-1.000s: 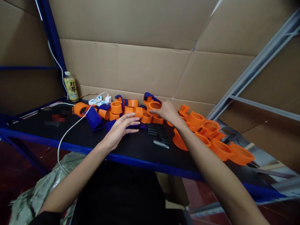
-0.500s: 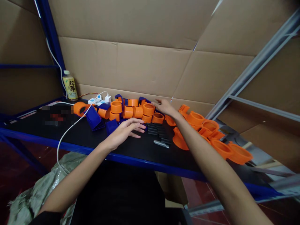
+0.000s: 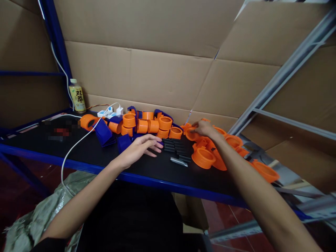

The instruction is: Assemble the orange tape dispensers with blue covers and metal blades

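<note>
My left hand (image 3: 143,147) hovers over the front middle of the black tabletop with its fingers apart and nothing in them. Just right of its fingertips lie several small black strips (image 3: 173,145) in rows, with a grey metallic piece (image 3: 179,161) in front of them. My right hand (image 3: 204,128) reaches over the pile of orange plastic rings on the right. Its fingers are bent and apart above one orange ring (image 3: 191,134); whether they touch it I cannot tell. Another orange ring (image 3: 204,158) stands in front, and my forearm hides part of the pile.
Orange rings (image 3: 129,120) and dark blue plastic pieces (image 3: 104,133) cluster at the back middle and left. A white cable (image 3: 78,142) crosses the table edge from a power strip (image 3: 105,113). A yellow-labelled bottle (image 3: 78,98) stands in the back left corner, before cardboard walls (image 3: 157,73).
My right hand has moved right and down from the back middle to the orange rings on the right. My left hand stays almost still. The view has shifted slightly.
</note>
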A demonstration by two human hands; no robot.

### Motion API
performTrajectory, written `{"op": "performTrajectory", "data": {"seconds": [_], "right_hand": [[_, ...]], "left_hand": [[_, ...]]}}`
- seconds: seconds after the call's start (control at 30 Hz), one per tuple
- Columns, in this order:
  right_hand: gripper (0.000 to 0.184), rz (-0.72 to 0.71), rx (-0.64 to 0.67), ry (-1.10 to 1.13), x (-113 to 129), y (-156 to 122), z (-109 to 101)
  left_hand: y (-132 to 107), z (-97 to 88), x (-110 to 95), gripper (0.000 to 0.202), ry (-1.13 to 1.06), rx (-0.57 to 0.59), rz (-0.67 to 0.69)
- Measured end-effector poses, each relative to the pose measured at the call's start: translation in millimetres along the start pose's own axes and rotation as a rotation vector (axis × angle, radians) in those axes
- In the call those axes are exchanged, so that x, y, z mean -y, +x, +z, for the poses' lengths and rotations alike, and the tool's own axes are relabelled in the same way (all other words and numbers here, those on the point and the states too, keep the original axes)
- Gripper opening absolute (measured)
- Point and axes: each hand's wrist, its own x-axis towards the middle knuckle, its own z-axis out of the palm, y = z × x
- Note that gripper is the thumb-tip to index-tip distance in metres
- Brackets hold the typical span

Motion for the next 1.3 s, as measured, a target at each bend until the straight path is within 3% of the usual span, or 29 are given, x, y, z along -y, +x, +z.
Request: {"op": "performTrajectory", "data": {"seconds": [0.1,0.2,0.27,0.33,0.43,0.57,0.67,0.73,0.77,0.87,0.93,1.07,1.3], "right_hand": [[0.033,0.033,-0.014,0.010,4,-5,-14],[0.038,0.045,-0.119,0.109,13,-19,-34],[0.042,0.040,-0.219,0.307,26,-38,-46],[0.046,-0.012,-0.205,0.621,44,-67,-54],[0.039,-0.108,0.118,1.055,77,-120,-53],[0.034,-0.105,0.592,1.369,117,-184,-30],[0.042,-0.095,0.747,1.483,133,-209,-5],[0.043,-0.126,0.711,1.408,135,-215,9],[0.043,-0.161,0.627,1.301,133,-216,15],[0.035,-0.294,0.178,0.785,116,-214,24],[0.029,-0.368,-0.027,0.470,101,-212,24],[0.029,-0.437,-0.074,0.154,76,-209,17],[0.026,-0.464,-0.039,0.024,67,-204,30]], "left_hand": [[0,0.5,-1,0.031,-0.005,0.003,-0.001],[0,1.1,0,0.031,-0.010,0.006,-0.005],[0,1.8,1,0.033,-0.018,0.000,-0.004],[0,3.0,3,0.036,-0.039,-0.024,0.015],[2,5.3,5,0.046,-0.116,-0.070,0.090],[2,8.8,5,0.040,-0.296,-0.047,0.202],[2,11.0,4,0.038,-0.384,0.004,0.241],[3,11.3,6,0.042,-0.405,0.013,0.235],[4,10.8,7,0.044,-0.406,-0.004,0.225],[8,6.3,12,0.047,-0.380,-0.093,0.168],[10,2.3,14,0.046,-0.368,-0.136,0.124],[11,-2.2,12,0.049,-0.352,-0.173,0.063],[8,2.6,8,0.044,-0.264,-0.143,0.051]]}}
